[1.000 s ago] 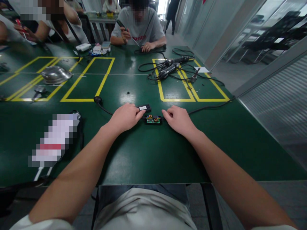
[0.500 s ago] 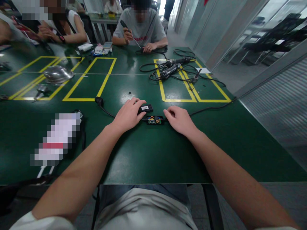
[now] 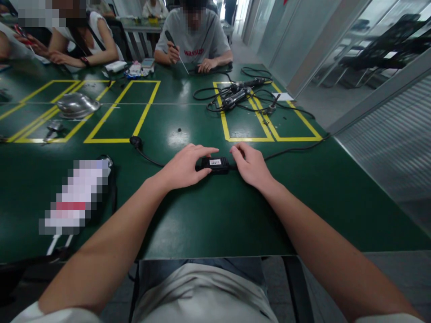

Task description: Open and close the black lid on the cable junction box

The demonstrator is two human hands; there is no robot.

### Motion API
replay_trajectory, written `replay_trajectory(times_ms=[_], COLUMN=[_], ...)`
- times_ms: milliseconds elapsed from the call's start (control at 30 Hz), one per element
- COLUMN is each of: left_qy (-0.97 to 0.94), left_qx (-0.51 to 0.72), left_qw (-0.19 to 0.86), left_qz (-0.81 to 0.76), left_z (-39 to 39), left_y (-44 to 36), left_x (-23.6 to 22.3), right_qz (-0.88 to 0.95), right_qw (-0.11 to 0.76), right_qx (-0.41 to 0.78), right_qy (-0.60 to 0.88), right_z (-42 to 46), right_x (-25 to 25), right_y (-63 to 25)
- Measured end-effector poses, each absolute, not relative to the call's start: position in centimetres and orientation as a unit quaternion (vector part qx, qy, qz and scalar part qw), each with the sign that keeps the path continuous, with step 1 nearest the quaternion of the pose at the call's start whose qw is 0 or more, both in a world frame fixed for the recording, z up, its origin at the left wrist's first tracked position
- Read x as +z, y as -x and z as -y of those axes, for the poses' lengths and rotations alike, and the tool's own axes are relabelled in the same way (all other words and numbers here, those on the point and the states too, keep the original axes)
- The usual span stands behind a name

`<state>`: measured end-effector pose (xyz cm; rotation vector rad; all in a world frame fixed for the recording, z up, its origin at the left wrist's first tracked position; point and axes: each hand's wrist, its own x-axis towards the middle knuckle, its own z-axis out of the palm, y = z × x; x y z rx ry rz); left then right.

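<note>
In the middle of the green table lies a small black case (image 3: 218, 164) with a white label on its top cover; no circuit board shows now. My left hand (image 3: 183, 167) is at the case's left end, thumb at the front edge and index finger stretched past the back edge, gripping the cover between them. Just right of the case, my right hand (image 3: 251, 164) has curled fingers around the black cable (image 3: 283, 154), though the fingertips are partly hidden. Leftward the cable runs to a black plug (image 3: 136, 142).
Beyond my hands lie black corded tools (image 3: 235, 96) over yellow tape. A shiny metal part (image 3: 78, 105) is on the left, with a blurred-out device (image 3: 72, 195) nearer me. Across the table a person (image 3: 193, 40) holds a screwdriver (image 3: 172, 40); others sit further left.
My left hand has brought the labelled cover forward and right onto the case, covering the exposed circuit board. My right hand has stayed by the cable. The view has shifted slightly.
</note>
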<state>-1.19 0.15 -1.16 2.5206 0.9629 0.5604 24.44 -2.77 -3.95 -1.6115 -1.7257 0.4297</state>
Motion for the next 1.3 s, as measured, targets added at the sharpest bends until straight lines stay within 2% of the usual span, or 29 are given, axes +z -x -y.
replay_trajectory(times_ms=[267,833,967,1100,1200,1300], left_qy=[-0.895,-0.892,-0.864,-0.817,-0.785,-0.776], left_qx=[0.15,0.148,0.179,0.216,0.243,0.238], left_qw=[0.21,0.215,0.268,0.302,0.283,0.217], left_qz=[-0.363,-0.368,-0.387,-0.442,-0.495,-0.542], left_z=[-0.3,-0.1,-0.4,-1.1,-1.6,-2.0], left_y=[1.1,0.8,0.8,0.9,1.3,1.9], left_x=[-1.2,-1.1,-1.3,-1.4,-1.3,-1.4], right_qz=[0.722,0.735,0.766,0.763,0.756,0.756], right_qw=[0.28,0.245,0.207,0.212,0.212,0.208], right_qx=[0.162,0.169,0.137,0.118,0.115,0.11], right_qy=[0.611,0.609,0.593,0.599,0.608,0.611], right_z=[2.7,2.8,2.9,2.8,2.7,2.6], right_x=[-4.0,-3.3,-3.1,-3.2,-3.4,-3.6], right_y=[-24.2,-24.3,-24.8,-25.1,-25.1,-25.1])
